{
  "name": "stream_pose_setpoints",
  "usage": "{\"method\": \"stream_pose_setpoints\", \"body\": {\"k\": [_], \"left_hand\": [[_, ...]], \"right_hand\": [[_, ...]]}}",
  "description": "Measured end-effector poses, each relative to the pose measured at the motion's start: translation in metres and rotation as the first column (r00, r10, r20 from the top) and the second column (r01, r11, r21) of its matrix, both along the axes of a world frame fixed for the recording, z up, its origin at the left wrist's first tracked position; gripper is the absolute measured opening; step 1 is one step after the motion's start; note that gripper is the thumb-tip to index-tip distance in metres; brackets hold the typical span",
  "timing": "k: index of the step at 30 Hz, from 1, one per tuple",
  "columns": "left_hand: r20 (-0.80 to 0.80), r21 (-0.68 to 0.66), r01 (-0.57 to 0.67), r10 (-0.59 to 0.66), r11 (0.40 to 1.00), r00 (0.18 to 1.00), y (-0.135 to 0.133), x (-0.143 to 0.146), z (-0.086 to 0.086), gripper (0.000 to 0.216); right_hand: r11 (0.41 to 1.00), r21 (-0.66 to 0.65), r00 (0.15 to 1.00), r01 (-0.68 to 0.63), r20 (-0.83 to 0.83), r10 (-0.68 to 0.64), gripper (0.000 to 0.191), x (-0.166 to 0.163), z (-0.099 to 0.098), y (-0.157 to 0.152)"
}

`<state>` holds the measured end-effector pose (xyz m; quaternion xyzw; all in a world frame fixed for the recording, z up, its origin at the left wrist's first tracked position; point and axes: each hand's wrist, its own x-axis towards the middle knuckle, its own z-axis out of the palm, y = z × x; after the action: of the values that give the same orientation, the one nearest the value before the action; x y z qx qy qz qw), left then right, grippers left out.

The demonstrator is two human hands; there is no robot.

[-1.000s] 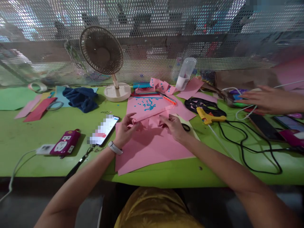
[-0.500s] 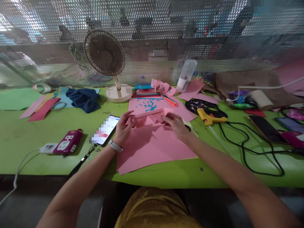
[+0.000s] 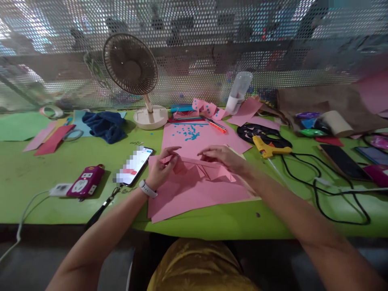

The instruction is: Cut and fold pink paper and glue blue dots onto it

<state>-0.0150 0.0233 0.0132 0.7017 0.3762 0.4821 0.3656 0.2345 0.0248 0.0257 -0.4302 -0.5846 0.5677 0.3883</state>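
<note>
A folded pink paper strip [image 3: 209, 170] with pointed, zigzag flaps along its near side is held just above a large pink sheet [image 3: 194, 198]. My left hand [image 3: 163, 167], with a white band at the wrist, pinches the strip's left end between thumb and fingers. Bent over the strip's upper edge, my right hand [image 3: 224, 157] has its fingertips closed on it near the middle; its thumb is mostly hidden. Beyond the hands, small blue dots [image 3: 190, 132] lie scattered on another pink sheet [image 3: 172, 141].
Left of the sheets are a lit phone [image 3: 136, 165], a purple power strip [image 3: 86, 182] and a dark blue cloth [image 3: 104, 126]. A fan [image 3: 151, 117] and a clear bottle [image 3: 239, 93] stand behind. On the right, a yellow glue gun [image 3: 268, 147] lies near black cables [image 3: 315, 198].
The strip has turned and shifted right, so its flaps now point toward me on the right. My right hand has moved from its right end inward along the upper edge.
</note>
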Motion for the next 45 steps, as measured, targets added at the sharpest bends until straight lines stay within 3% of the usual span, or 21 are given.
{"method": "stream_pose_setpoints", "body": {"k": [5, 9, 13, 17, 19, 21, 23, 26, 28, 31, 38, 45], "left_hand": [[-0.040, 0.003, 0.046, -0.046, 0.999, 0.998, -0.004, 0.006, -0.005, 0.030], [-0.057, -0.048, 0.086, -0.088, 0.995, 0.994, -0.003, 0.004, -0.006, 0.031], [-0.080, -0.087, 0.166, -0.173, 0.982, 0.982, -0.001, -0.002, -0.001, 0.055], [0.088, -0.136, 0.233, -0.222, 0.963, 0.971, 0.008, -0.011, 0.000, 0.065], [0.197, -0.189, 0.215, -0.178, 0.958, 0.964, 0.013, -0.013, -0.001, 0.058], [0.276, -0.275, 0.212, -0.135, 0.938, 0.952, 0.017, -0.014, -0.002, 0.047], [0.298, -0.387, 0.269, -0.157, 0.882, 0.942, 0.018, -0.013, 0.000, 0.040], [0.156, -0.524, 0.398, -0.375, 0.753, 0.914, 0.011, -0.009, 0.005, 0.046], [-0.008, -0.588, 0.473, -0.590, 0.656, 0.808, 0.004, -0.005, 0.010, 0.037], [-0.083, -0.605, 0.554, -0.737, 0.572, 0.671, -0.002, 0.000, 0.014, 0.032], [-0.089, -0.657, 0.617, -0.857, 0.434, 0.507, 0.000, 0.000, 0.008, 0.042], [-0.115, -0.677, 0.620, -0.889, 0.396, 0.443, 0.005, -0.006, 0.009, 0.039]], "right_hand": [[0.982, 0.047, 0.967, -0.182, 0.191, 0.171, 0.024, -0.010, -0.003, -0.007], [0.984, 0.070, 0.965, -0.167, 0.216, 0.148, 0.029, -0.009, -0.006, -0.003], [0.985, 0.074, 0.966, -0.156, 0.221, 0.137, 0.030, -0.006, -0.004, -0.001], [0.993, 0.106, 0.983, -0.044, 0.184, 0.024, 0.026, 0.002, 0.006, 0.001], [0.995, 0.099, 0.987, -0.004, 0.158, -0.012, 0.026, 0.007, 0.013, 0.000], [0.997, 0.051, 0.985, -0.052, 0.165, 0.043, 0.026, 0.010, 0.021, -0.004], [0.977, -0.026, 0.957, -0.212, 0.195, 0.213, 0.024, 0.007, 0.028, -0.011], [0.885, -0.097, 0.858, -0.455, 0.218, 0.465, 0.020, -0.006, 0.032, -0.024], [0.852, -0.110, 0.821, -0.511, 0.230, 0.522, 0.017, -0.015, 0.029, -0.030], [0.845, -0.148, 0.814, -0.513, 0.227, 0.534, 0.015, -0.024, 0.019, -0.032], [0.784, -0.254, 0.752, -0.566, 0.231, 0.618, 0.025, -0.029, 0.011, -0.028], [0.690, -0.393, 0.673, -0.608, 0.206, 0.710, 0.024, -0.009, 0.010, -0.016]]}}
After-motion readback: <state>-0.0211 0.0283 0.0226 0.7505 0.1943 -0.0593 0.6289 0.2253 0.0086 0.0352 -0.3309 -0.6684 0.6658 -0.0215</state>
